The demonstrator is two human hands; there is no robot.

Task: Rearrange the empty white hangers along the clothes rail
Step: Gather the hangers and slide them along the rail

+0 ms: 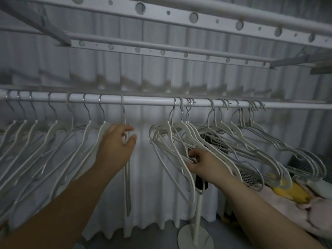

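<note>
Subject: white clothes rail (147,101), running level across the view from the left edge to the right edge.

Left half of rail: a row of empty white hangers (53,133) hangs from metal hooks, spaced apart from one another, all slanting the same way.

Near mid-rail: a single hanger (128,186) hangs edge-on to the camera, just right of that row. The left hand (115,146) is raised to its shoulder, with finger and thumb curled round its upper part. The lower part of the hanger hangs free below the wrist.

A bare stretch of rail separates this hanger from the next group.

Right half of rail: a bunch of hangers (167,141) is crowded together, hooks close or overlapping and frames tangled. The right hand (204,163) grips several of their lower arms from below, fingers closed around them. Further hangers (260,141) continue in tight clusters toward the right end of the rail.

Surroundings: a white pleated curtain (147,194) hangs behind the rail. Perforated metal bars (161,17) cross overhead. A white pole stand (197,212) with a round base stands on the floor below the right hand, and a dark object on it cannot be identified. A yellow item (291,194) lies on pale fabric at lower right.
</note>
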